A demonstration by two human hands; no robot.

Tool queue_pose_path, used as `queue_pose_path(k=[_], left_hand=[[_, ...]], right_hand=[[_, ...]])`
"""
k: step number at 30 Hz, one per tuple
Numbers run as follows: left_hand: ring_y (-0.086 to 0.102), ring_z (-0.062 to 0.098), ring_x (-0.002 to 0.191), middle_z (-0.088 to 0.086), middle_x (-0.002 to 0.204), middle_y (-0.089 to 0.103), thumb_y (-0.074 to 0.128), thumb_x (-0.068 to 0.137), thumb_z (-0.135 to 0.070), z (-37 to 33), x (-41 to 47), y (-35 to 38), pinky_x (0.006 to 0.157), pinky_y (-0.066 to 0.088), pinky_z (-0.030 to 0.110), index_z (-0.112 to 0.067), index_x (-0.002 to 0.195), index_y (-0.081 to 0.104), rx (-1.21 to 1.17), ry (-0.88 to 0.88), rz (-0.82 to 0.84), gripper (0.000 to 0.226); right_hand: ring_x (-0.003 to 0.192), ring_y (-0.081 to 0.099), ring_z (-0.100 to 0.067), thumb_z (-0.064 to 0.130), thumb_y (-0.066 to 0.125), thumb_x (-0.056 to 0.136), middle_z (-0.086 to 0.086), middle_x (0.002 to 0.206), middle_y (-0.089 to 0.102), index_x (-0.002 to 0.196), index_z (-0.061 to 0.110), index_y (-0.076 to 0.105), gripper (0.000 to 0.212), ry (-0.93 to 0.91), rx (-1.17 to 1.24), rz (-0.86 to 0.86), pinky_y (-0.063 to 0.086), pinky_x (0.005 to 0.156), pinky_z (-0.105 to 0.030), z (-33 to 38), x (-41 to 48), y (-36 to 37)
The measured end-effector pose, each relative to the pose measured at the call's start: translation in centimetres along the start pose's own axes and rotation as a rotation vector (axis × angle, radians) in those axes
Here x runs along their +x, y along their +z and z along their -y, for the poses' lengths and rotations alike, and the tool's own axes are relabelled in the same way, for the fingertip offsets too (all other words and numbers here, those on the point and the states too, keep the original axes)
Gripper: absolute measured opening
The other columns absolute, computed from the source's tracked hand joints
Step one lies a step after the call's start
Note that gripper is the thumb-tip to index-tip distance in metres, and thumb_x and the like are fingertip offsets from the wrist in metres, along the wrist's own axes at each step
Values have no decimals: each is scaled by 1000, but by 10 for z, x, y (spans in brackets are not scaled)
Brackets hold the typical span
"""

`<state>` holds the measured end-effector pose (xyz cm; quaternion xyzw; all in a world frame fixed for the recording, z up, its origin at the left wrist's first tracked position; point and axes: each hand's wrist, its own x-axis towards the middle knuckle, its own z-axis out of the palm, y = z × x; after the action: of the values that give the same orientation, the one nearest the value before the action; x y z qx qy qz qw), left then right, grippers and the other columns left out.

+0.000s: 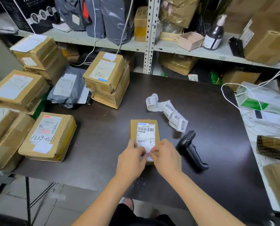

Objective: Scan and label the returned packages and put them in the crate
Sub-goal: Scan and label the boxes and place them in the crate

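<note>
Left hand (130, 158), right hand (166, 158) on package sticker (145, 149) near 退回件 strip (167, 110)

hands (149, 158) pinching label (146, 148), small package (144, 132)

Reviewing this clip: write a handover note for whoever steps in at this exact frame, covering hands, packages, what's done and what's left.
Left hand and right hand: both pinch a white label over the near end of the small box.
The box lies flat on the table, with the scanner to its right and the label strip behind it.
Done: nothing confirmed; whether this box was scanned cannot be told.
Left: press the label down, crate the box (no crate in view), then do the packages stacked on the left.
</note>
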<state>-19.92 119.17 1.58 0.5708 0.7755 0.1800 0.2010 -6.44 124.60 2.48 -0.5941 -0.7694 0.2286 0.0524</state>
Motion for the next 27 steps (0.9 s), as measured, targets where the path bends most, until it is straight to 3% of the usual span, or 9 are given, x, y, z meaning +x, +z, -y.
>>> queue_pose_path(k=[3, 6, 8, 10, 14, 16, 19, 21, 27], left_hand=[[51, 13, 71, -10, 97, 32, 68, 85, -55, 8, -1, 0, 58, 37, 28, -33, 91, 64, -8, -17, -3, 23], [49, 7, 71, -12, 96, 36, 73, 83, -47, 21, 1, -3, 59, 37, 27, -34, 101, 65, -94, -65, -30, 24], [52, 7, 73, -12, 95, 41, 77, 80, -41, 29, 3, -6, 61, 43, 28, -33, 108, 63, -196, -102, -26, 33], [55, 12, 74, -13, 95, 44, 81, 77, -36, 35, 5, -11, 69, 49, 31, -32, 114, 60, -287, -127, -30, 43], [54, 13, 95, -10, 103, 51, 80, 77, -43, 46, 12, -13, 81, 44, 29, -27, 135, 52, -373, -245, -22, 66], [53, 10, 105, -10, 112, 54, 78, 79, -47, 49, 14, -12, 89, 44, 28, -30, 142, 49, -467, -283, 45, 72], [60, -1, 105, -22, 115, 59, 77, 81, -37, 44, 12, -10, 95, 50, 29, -64, 127, 44, -638, -202, 128, 63], [61, -3, 103, -18, 114, 60, 76, 82, -32, 41, 12, -10, 94, 50, 27, -76, 119, 34, -632, -154, 126, 71], [58, -12, 99, -15, 108, 56, 72, 82, -37, 48, 8, -21, 85, 48, 16, -85, 121, 24, -641, -106, 63, 78]], right_hand=[[93, 52, -5, 44, 72, 87, 15, 106, 46, 100, 33, 74, 17, 11, 112, 14, 42, 66, -28, -8, -4, 0], [87, 52, -3, 43, 78, 82, 15, 108, 45, 100, 34, 72, 21, 34, 203, 22, 49, 71, -29, -16, -5, 1], [87, 55, -1, 35, 80, 82, 13, 109, 50, 102, 34, 68, 23, 72, 331, 14, 46, 71, -19, -22, -4, 2], [91, 58, 3, 28, 77, 86, 11, 113, 58, 107, 35, 62, 27, 121, 477, 14, 42, 69, -11, -25, -3, 3], [105, 60, -3, 28, 65, 95, 10, 137, 58, 138, 23, 54, 44, 261, 652, 0, 45, 80, -18, -24, 0, 2], [117, 58, -8, 35, 62, 98, 11, 143, 54, 143, 22, 50, 49, 286, 662, 63, 46, 91, -24, -22, 1, 1], [112, 66, -8, 39, 58, 98, 17, 121, 71, 114, 34, 67, 19, 229, 690, 133, 54, 98, -36, -18, 1, 0], [101, 70, -5, 32, 56, 99, 23, 104, 74, 111, 36, 71, 20, 208, 694, 125, 56, 95, -39, -13, 1, 1], [96, 69, 6, 24, 57, 97, 27, 104, 73, 113, 41, 70, 26, 117, 759, 84, 54, 72, -15, 6, -3, -7]])
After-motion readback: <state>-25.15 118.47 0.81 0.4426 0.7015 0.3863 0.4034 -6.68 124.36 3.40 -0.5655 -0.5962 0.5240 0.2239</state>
